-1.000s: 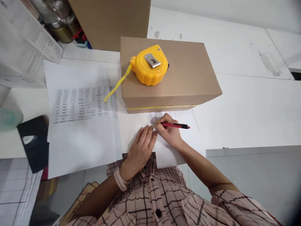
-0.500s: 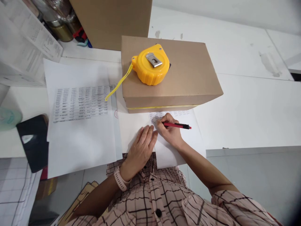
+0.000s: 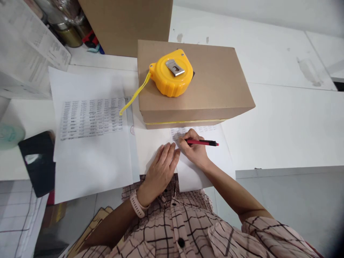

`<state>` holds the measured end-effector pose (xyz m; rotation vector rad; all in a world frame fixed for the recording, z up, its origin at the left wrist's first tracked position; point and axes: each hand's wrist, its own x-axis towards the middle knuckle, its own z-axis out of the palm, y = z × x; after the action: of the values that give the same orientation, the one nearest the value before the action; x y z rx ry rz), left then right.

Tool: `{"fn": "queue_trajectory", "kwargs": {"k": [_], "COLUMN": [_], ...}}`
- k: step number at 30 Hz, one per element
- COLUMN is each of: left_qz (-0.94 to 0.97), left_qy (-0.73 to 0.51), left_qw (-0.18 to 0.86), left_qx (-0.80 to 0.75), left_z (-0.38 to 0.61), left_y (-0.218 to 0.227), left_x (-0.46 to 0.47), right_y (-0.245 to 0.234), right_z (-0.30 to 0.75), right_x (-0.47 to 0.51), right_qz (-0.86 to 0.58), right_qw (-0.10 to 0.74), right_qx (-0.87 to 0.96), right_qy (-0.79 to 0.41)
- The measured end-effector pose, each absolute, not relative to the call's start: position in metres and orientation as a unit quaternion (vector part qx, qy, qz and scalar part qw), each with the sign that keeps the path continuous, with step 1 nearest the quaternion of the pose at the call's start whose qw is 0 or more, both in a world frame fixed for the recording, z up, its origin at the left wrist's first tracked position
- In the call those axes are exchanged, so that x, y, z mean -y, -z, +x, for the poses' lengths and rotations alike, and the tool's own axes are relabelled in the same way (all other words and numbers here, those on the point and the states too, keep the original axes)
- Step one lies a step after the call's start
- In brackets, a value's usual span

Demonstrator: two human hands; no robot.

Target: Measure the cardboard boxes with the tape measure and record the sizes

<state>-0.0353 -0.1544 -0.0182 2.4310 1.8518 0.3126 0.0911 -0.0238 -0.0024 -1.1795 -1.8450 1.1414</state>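
My right hand (image 3: 195, 148) is closed around a red and black pen (image 3: 202, 142), its tip end low against a written sheet of paper (image 3: 217, 157). The fingers hide the pen's point. Flat beside it lies my left hand (image 3: 162, 165), fingers stretched out, at the left edge of that sheet. Just beyond both hands stands a brown cardboard box (image 3: 215, 79), which overlaps the sheet's far end. On the box rests a yellow tape measure (image 3: 173, 75) with a metal clip and a yellow wrist strap hanging over the left side.
Left of the box lie printed papers (image 3: 94, 161) with a table of text, reaching past the table's front edge. A dark flat object (image 3: 39, 161) and a greenish translucent item (image 3: 10, 136) are farther left. A larger cardboard box (image 3: 129, 25) stands behind, near jars (image 3: 70, 36).
Almost nothing differs. The view has shifted very slightly; both hands and the pen keep practically the same place.
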Motion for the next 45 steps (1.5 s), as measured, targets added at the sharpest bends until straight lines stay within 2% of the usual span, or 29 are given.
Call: {"fn": "queue_trajectory", "kwargs": {"k": [8,10,12,15,19,21,24,27,28,30,31,33,36,40,43,45], "left_qz": [0.791,0.789,0.789,0.79,0.786,0.782,0.784,0.75,0.726,0.683,0.669,0.665,0.654,0.639,0.635,0.647], "left_qy": [-0.106,-0.106,-0.107,-0.116,-0.128,-0.139,-0.161,-0.238,-0.287,-0.373,-0.394,-0.397,-0.371,-0.332,-0.394,-0.44], "left_qw": [0.037,0.033,0.025,0.013,0.02,0.029,0.089,0.138,0.111,-0.017,-0.081,-0.121,-0.093,0.004,0.03,0.105], "left_qx": [-0.602,-0.604,-0.604,-0.601,-0.604,-0.607,-0.593,-0.602,-0.615,-0.628,-0.625,-0.621,-0.653,-0.694,-0.664,-0.614], "left_z": [-0.035,-0.036,-0.036,-0.037,-0.036,-0.036,-0.044,-0.059,-0.066,-0.077,-0.083,-0.092,-0.1,-0.102,-0.09,-0.074], "left_y": [0.018,0.018,0.017,0.018,0.024,0.023,0.003,-0.041,-0.059,-0.091,-0.104,-0.123,-0.134,-0.132,-0.134,-0.141], "left_x": [0.154,0.154,0.154,0.154,0.153,0.153,0.156,0.155,0.15,0.132,0.119,0.085,0.032,-0.007,0.003,0.023], "right_y": [0.005,0.002,-0.001,-0.002,0.006,0.013,0.023,0.028,0.029,0.029,0.028,0.028,0.03,0.032,0.017,-0.008], "right_z": [0.092,0.104,0.126,0.169,0.217,0.227,0.23,0.228,0.228,0.229,0.229,0.229,0.23,0.232,0.229,0.222], "right_x": [0.019,0.022,0.027,0.03,0.021,0.014,0.007,0.006,0.006,0.007,0.007,0.007,0.006,0.008,0.012,0.014], "right_qz": [-0.432,-0.435,-0.438,-0.451,-0.479,-0.479,-0.471,-0.462,-0.458,-0.452,-0.45,-0.449,-0.449,-0.453,-0.451,-0.424], "right_qw": [0.373,0.36,0.341,0.317,0.213,0.195,0.235,0.274,0.281,0.287,0.29,0.299,0.31,0.324,0.425,0.507], "right_qx": [0.689,0.704,0.744,0.804,0.849,0.856,0.85,0.844,0.844,0.845,0.844,0.842,0.838,0.83,0.784,0.746], "right_qy": [-0.447,-0.431,-0.373,-0.222,-0.062,-0.019,0.008,0.003,0.0,-0.003,-0.003,-0.005,-0.018,-0.04,-0.036,-0.075]}}
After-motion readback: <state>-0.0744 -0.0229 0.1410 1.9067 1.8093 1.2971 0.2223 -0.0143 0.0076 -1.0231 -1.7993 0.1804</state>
